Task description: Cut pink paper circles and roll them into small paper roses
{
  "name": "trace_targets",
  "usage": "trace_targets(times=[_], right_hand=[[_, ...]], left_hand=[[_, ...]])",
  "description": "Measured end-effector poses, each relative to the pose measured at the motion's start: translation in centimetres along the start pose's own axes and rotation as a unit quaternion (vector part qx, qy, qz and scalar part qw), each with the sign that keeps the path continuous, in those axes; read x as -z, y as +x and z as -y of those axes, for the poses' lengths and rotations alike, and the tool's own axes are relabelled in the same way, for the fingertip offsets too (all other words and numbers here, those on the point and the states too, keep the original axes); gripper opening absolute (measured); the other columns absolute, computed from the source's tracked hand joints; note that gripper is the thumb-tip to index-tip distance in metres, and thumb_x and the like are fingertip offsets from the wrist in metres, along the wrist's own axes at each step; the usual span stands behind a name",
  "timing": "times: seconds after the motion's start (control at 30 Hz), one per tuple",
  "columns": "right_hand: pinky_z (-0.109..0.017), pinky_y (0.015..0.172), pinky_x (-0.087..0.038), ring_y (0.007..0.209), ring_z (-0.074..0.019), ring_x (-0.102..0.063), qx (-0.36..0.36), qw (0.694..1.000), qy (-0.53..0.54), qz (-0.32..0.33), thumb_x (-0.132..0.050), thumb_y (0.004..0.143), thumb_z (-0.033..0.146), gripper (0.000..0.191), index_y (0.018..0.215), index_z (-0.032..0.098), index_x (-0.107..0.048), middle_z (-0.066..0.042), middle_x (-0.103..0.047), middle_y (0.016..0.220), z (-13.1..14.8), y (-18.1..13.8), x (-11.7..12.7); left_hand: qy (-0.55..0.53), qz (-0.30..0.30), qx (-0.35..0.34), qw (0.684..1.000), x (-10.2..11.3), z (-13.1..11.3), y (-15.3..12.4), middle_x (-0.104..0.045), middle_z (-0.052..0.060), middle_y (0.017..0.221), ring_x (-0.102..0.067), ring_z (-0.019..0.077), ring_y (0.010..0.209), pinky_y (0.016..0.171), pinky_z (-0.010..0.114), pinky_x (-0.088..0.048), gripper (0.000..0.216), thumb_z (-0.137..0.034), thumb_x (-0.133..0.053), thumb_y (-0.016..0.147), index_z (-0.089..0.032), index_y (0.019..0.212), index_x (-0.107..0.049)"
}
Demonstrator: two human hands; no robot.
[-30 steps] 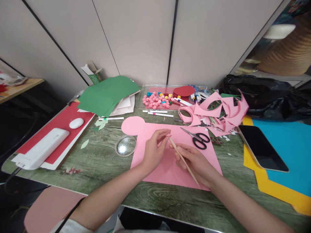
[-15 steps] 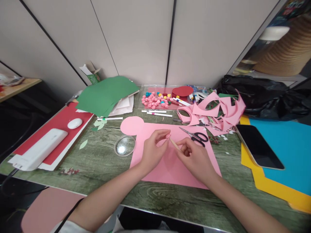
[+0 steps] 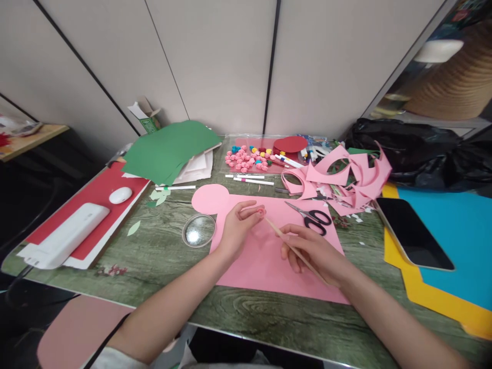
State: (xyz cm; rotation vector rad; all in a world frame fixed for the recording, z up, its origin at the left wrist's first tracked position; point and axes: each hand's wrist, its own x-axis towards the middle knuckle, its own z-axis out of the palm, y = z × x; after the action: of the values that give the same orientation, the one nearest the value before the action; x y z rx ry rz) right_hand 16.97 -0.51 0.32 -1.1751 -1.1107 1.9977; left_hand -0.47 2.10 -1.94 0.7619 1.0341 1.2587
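Observation:
A small pink paper roll, coiled like a rosebud, is pinched between the fingertips of my left hand. My right hand is closed around a thin pale wooden stick, which slants down through the fingers toward the wrist. The stick's tip points at the roll, close to it; I cannot tell if they touch. Both hands are over a pink paper sheet. Black-handled scissors lie on its upper right part. A pink paper circle and a round clear dish or lid lie left of the hands.
Many small rolls, mostly pink, sit on a clear tray at the back. Pink paper scraps pile up at the right, near a phone on blue and yellow sheets. Green paper, a white mouse and white pens lie around.
The stick has come away from the pink roll, and more of its length now shows. My right hand has shifted down and right; my left hand has turned the roll, showing its coiled face.

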Motion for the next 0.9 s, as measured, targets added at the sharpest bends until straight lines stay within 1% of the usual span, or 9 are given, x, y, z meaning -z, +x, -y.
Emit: trace_targets(times=[0.1, 0.17, 0.2, 0.3, 0.33, 0.4, 0.6, 0.77, 0.9], right_hand=[[-0.018, 0.033, -0.024, 0.034, -0.0045, -0.042, 0.027, 0.999, 0.023, -0.030, -0.054, 0.080, 0.033, 0.015, 0.085, 0.020, -0.048, 0.003, -0.059, 0.066, 0.6, -0.3, 0.1], [-0.018, 0.034, -0.022, 0.034, -0.0027, -0.036, 0.062, 0.994, -0.018, -0.087, -0.056, 0.079, 0.033, 0.017, 0.090, 0.022, -0.050, 0.003, -0.059, 0.071, 0.8, -0.4, 0.1], [-0.018, 0.035, -0.025, 0.037, -0.0037, -0.039, 0.085, 0.987, -0.061, -0.119, -0.058, 0.078, 0.033, 0.021, 0.095, 0.023, -0.051, 0.002, -0.060, 0.077, 0.8, -0.5, 0.0], [-0.026, 0.059, -0.046, 0.077, -0.0158, -0.060, 0.145, 0.949, -0.219, -0.176, -0.065, 0.073, 0.033, 0.038, 0.109, 0.025, -0.053, -0.004, -0.063, 0.102, 0.6, -0.4, -0.3], [-0.029, 0.068, -0.047, 0.089, -0.0195, -0.059, 0.153, 0.937, -0.258, -0.177, -0.066, 0.073, 0.033, 0.038, 0.109, 0.024, -0.056, -0.005, -0.063, 0.107, 0.5, -0.3, -0.3], [-0.034, 0.077, -0.047, 0.096, -0.0225, -0.059, 0.147, 0.930, -0.295, -0.161, -0.063, 0.075, 0.034, 0.031, 0.103, 0.022, -0.061, -0.006, -0.065, 0.107, 0.3, -0.1, -0.4], [-0.034, 0.081, -0.047, 0.088, -0.0214, -0.062, 0.145, 0.947, -0.263, -0.111, -0.056, 0.080, 0.035, 0.027, 0.100, 0.019, -0.065, -0.007, -0.069, 0.098, 0.4, 0.4, -0.1], [-0.033, 0.074, -0.046, 0.074, -0.0190, -0.059, 0.150, 0.930, -0.310, -0.130, -0.052, 0.083, 0.032, 0.024, 0.098, 0.019, -0.065, -0.005, -0.069, 0.090, 0.2, 0.4, -0.4], [-0.032, 0.072, -0.044, 0.075, -0.0197, -0.058, 0.147, 0.916, -0.344, -0.145, -0.048, 0.084, 0.030, 0.021, 0.094, 0.019, -0.063, -0.002, -0.065, 0.077, -0.2, 0.5, -0.6]], left_hand=[[-0.072, 0.015, 0.059, 0.996, 0.1, -0.1, -0.1, -0.071, 0.011, 0.093, -0.067, 0.0172, 0.090, 0.094, 0.036, -0.045, 0.040, -0.015, -0.073, 0.067, -0.012, 0.103, -0.056], [-0.088, 0.061, 0.107, 0.988, -0.1, -0.2, -0.4, -0.072, 0.011, 0.092, -0.067, 0.0167, 0.088, 0.093, 0.036, -0.045, 0.039, -0.014, -0.073, 0.068, -0.012, 0.103, -0.057], [-0.088, 0.087, 0.129, 0.984, -0.2, -0.3, -0.7, -0.072, 0.010, 0.091, -0.067, 0.0166, 0.087, 0.092, 0.035, -0.046, 0.038, -0.014, -0.072, 0.068, -0.012, 0.103, -0.057], [-0.074, 0.146, 0.152, 0.975, -0.6, -0.3, -1.3, -0.072, 0.008, 0.088, -0.067, 0.0154, 0.083, 0.087, 0.033, -0.048, 0.036, -0.013, -0.073, 0.067, -0.013, 0.100, -0.059], [-0.064, 0.156, 0.141, 0.975, -0.7, -0.2, -1.5, -0.072, 0.007, 0.086, -0.067, 0.0149, 0.082, 0.084, 0.032, -0.049, 0.035, -0.013, -0.073, 0.067, -0.014, 0.100, -0.059], [-0.045, 0.167, 0.114, 0.978, -0.8, -0.1, -1.7, -0.072, 0.007, 0.085, -0.067, 0.0147, 0.080, 0.080, 0.030, -0.050, 0.034, -0.013, -0.073, 0.067, -0.014, 0.098, -0.059], [0.019, 0.151, 0.066, 0.986, -1.0, 0.1, -2.2, -0.071, 0.009, 0.093, -0.066, 0.0186, 0.089, 0.085, 0.035, -0.049, 0.032, -0.015, -0.069, 0.071, -0.016, 0.101, -0.056], [0.042, 0.104, 0.055, 0.992, -1.6, 0.1, -2.8, -0.071, 0.008, 0.092, -0.066, 0.0174, 0.090, 0.084, 0.031, -0.050, 0.029, -0.012, -0.066, 0.073, -0.016, 0.099, -0.055], [0.042, 0.082, 0.058, 0.994, -1.9, 0.3, -3.0, -0.071, 0.009, 0.093, -0.067, 0.0167, 0.089, 0.081, 0.030, -0.051, 0.028, -0.010, -0.063, 0.073, -0.015, 0.100, -0.054]])
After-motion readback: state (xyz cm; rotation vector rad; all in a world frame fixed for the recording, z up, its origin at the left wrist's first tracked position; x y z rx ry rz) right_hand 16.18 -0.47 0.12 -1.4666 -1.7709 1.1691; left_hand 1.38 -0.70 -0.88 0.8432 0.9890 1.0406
